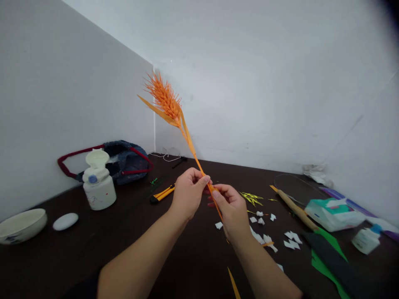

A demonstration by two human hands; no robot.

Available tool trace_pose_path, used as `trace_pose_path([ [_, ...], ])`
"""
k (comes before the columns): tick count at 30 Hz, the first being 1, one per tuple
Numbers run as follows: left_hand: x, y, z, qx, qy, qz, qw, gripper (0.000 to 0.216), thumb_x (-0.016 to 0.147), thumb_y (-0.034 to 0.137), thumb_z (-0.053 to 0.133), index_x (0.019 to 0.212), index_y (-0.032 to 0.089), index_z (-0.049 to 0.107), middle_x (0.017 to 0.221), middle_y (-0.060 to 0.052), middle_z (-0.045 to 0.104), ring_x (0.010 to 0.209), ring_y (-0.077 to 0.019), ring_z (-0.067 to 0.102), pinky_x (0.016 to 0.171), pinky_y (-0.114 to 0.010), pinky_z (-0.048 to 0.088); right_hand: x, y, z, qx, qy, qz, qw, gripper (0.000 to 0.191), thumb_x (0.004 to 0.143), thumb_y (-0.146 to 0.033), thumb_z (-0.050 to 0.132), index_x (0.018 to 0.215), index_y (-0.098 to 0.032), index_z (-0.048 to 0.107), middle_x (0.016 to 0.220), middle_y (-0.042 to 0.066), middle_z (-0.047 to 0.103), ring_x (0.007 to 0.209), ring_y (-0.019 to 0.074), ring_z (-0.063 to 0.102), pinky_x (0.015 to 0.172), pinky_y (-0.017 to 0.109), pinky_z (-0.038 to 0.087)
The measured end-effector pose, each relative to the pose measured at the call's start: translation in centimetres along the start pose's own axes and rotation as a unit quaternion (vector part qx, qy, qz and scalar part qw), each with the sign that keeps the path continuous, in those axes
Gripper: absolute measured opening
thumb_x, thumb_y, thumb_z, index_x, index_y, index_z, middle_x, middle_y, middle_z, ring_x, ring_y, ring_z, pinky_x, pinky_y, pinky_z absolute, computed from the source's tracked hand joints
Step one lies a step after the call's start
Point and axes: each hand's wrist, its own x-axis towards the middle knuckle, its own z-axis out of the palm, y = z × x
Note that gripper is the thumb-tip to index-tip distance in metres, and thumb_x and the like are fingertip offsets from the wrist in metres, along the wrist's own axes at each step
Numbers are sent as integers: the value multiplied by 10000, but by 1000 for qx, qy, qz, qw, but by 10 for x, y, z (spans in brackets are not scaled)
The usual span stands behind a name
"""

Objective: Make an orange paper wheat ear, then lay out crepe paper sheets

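- Left hand (187,193): thumb and fingertips pinched together on the thin stem of an orange paper wheat stalk (189,143), raised above the dark brown table (93,249).
- Right hand (231,207): thumb and forefinger closed on the same stem, just below the left-hand pinch. The two hands almost touch.
- The stalk slants up and to the left. Its spiky orange head (164,97) is well above the hands against the white wall, with two long blade leaves beside it. The lower stem end runs down behind the right hand.
- Step in hand, as I judge it: working the stem between the fingers, rolling or pressing an orange strip tight around it. The exact contact is too small to tell.
- Any further move calls for a firm left-hand hold so the head does not swing, and light pressure, since thin paper creases easily.
- Left on the table: a white plastic glue bottle with its flip lid open (98,185), a yellow-and-black utility knife (162,194) near the left wrist, a cream bowl (21,224) and a blue denim bag with red straps (124,160).
- Right on the table: scattered white paper scraps (291,241), a small yellow-green paper sprig (251,198), a wooden stick (296,209) and a green paper sheet (327,249).
- A loose orange paper sliver (233,284) lies near the bottom edge of the view.
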Motion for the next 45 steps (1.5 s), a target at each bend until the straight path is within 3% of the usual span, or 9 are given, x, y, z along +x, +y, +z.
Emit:
trace_pose_path([
  [10,-2,-1,1,63,-14,14,998,136,721,220,603,631,178,511,648,9,637,587,-122,595,579,-268,515,3,0,-5,-108,23,-32,993,138,773,-307,618,751,-172,632,685,-2,632,609,143,581,598,283,506],
  [20,-2,1,0,79,-21,-2,997,125,739,184,582,639,176,508,633,17,629,563,-111,603,544,-237,507,1,7,3,60,-27,27,997,168,795,-345,603,742,-199,538,729,-26,576,685,133,563,648,277,493],
  [27,-4,2,0,74,-27,-17,997,130,745,187,574,636,175,504,621,21,626,511,-95,576,499,-227,510,-1,9,5,77,-29,21,996,206,804,-363,605,731,-192,518,678,-38,521,637,110,479,616,234,396],
  [33,-4,6,0,82,-37,-19,996,84,750,179,567,672,162,544,672,9,646,568,-95,602,479,-183,495,-2,11,7,133,-40,23,990,186,804,-357,617,753,-203,528,730,-26,552,711,129,523,683,263,420],
  [45,-2,2,0,61,-39,-44,996,57,764,212,571,738,162,566,757,-29,681,568,-123,626,485,-238,519,-4,6,12,172,-9,38,984,199,783,-337,646,711,-196,527,664,-51,535,617,89,493,593,216,440],
])
